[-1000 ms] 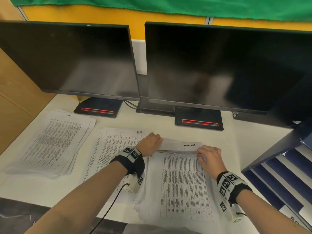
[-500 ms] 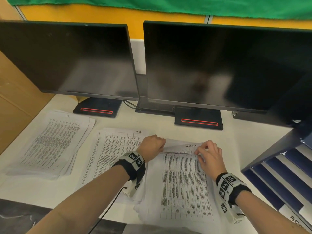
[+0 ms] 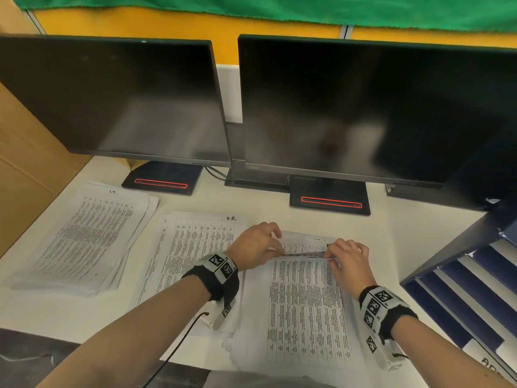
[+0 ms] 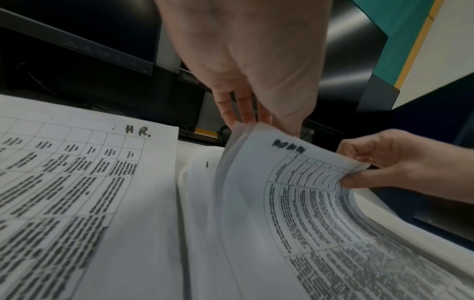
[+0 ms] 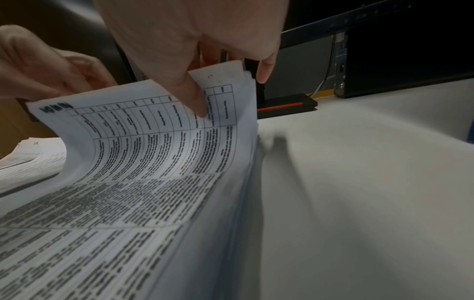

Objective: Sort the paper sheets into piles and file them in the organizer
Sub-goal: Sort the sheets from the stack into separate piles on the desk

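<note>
Unsorted stack (image 3: 305,309) of printed sheets, lying on the desk (image 3: 405,242) nearest the person, between the pile marked "HR" (image 3: 190,247) and the organizer (image 3: 475,281) at the right edge; its far end is bent upward, the top few sheets fanned apart; each sheet carries a ruled table of small print and a handwritten heading at the top corner, too blurred here to read with certainty. Left hand (image 3: 256,246) pinches the raised sheets at their far left corner, fingers behind and thumb in front; right hand (image 3: 348,257) pinches the far right corner, thumb (image 5: 192,97) pressed on the printed face, remaining fingers curled behind the edge; both hands are closed on paper, neither is free.

Judged step: leafing through the headings to pick out the next sheet for a pile; filing appears not yet begun.

Risks: thin sheets cling, so two may lift as one and land in the wrong pile; a tight pinch at a bent corner may crease or tear it; the stack already sits unevenly, so a sideways pull could slide its lower sheets onto the "HR" pile just beside it.

Further left, well apart, a third pile (image 3: 84,236) with a handwritten mark; behind, two dark monitors (image 3: 363,107) on stands.
</note>
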`<state>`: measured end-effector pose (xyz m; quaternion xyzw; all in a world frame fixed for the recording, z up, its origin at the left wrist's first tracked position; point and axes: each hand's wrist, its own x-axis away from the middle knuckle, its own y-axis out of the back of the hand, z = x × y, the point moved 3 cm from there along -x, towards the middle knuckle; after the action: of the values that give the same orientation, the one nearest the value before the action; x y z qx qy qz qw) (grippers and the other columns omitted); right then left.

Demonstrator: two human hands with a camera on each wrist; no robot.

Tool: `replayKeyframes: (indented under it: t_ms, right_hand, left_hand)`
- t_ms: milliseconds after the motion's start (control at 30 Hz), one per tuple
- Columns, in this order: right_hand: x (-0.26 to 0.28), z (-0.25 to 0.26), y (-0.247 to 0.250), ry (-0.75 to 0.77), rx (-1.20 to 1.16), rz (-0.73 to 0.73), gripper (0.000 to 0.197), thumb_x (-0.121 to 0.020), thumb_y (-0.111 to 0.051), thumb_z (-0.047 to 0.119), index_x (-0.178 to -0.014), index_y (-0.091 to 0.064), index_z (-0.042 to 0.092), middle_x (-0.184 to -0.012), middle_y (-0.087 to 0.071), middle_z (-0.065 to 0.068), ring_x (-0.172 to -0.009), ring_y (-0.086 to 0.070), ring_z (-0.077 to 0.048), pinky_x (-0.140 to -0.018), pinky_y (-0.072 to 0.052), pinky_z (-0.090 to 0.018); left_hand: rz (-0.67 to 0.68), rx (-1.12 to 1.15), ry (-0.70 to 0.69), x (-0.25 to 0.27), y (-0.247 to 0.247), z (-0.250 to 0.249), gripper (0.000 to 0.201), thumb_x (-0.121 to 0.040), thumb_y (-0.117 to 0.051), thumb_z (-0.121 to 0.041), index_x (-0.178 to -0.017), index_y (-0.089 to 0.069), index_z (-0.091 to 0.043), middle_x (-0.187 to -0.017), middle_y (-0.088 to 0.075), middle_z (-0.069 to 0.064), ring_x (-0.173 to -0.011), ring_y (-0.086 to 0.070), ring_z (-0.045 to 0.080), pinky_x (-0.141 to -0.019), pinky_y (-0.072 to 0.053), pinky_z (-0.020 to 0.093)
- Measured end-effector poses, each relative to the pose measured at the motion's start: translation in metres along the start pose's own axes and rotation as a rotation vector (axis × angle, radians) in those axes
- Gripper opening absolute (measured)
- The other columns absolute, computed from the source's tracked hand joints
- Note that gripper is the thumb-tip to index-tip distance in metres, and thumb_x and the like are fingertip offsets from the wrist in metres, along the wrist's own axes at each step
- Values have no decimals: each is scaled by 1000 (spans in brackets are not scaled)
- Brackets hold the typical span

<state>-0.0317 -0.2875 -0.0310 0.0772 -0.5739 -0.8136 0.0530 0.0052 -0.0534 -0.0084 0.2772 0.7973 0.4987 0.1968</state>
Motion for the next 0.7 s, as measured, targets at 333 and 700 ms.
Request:
replayKeyframes:
  t_ms: [333, 700]
  right_hand:
    - [3, -1, 4, 17, -64, 1, 23, -78, -61, 0, -79, -66, 23, -82, -58, 15, -82, -41, -10, -74, -17, -28]
    - [7, -4, 3, 20, -122, -18, 23, -76, -62, -4, -78, -63, 18, -82, -54, 12, -84, -53, -13, -84, -25, -30]
  left_hand:
    - [-16, 173, 378, -3, 2, 35, 16, -95, -43, -11, -99, -59, -10, -99, -57, 5, -88, -55, 20, -83, -48, 33]
    - [79, -89, 286, -9, -5, 26, 29, -85, -60, -22, -112, -53, -14, -113, -50, 5, -103, -49, 21, -83, -44, 33]
